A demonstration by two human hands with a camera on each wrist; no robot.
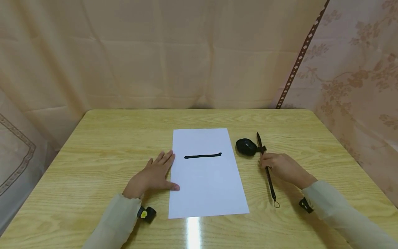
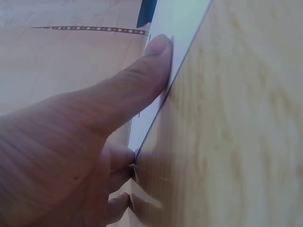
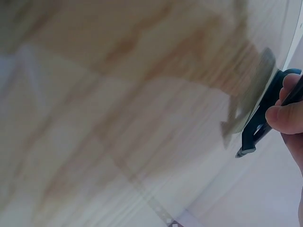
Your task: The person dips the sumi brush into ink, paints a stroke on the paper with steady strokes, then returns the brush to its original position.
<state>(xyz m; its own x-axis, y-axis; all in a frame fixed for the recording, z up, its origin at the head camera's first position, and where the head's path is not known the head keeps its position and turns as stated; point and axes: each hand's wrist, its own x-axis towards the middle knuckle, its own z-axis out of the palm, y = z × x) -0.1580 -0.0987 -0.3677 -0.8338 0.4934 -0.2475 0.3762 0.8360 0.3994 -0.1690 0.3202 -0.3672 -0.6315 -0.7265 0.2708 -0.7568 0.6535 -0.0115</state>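
Observation:
A white sheet of paper (image 1: pixel 205 190) lies on the table with one black horizontal stroke (image 1: pixel 202 156) across its upper half. My left hand (image 1: pixel 153 174) is spread at the sheet's left edge, its thumb (image 2: pixel 154 66) resting on the paper and its fingertips at the border. To the right of the sheet, my right hand (image 1: pixel 284 167) pinches a dark calligraphy brush (image 1: pixel 269 183) by its shaft. The dark tip points toward the far side; a hanging loop is at the near end. Beside the tip, a glossy black rounded ink dish (image 1: pixel 246 147) has its short handle overlapping the brush.
The wood-patterned table (image 1: pixel 102 148) reaches back to a beige curtain (image 1: pixel 149 62). A patterned curtain (image 1: pixel 357 76) hangs at the right. Dark wrist-worn devices (image 1: pixel 147 213) show below both sleeves. Light reflects off the table's near edge.

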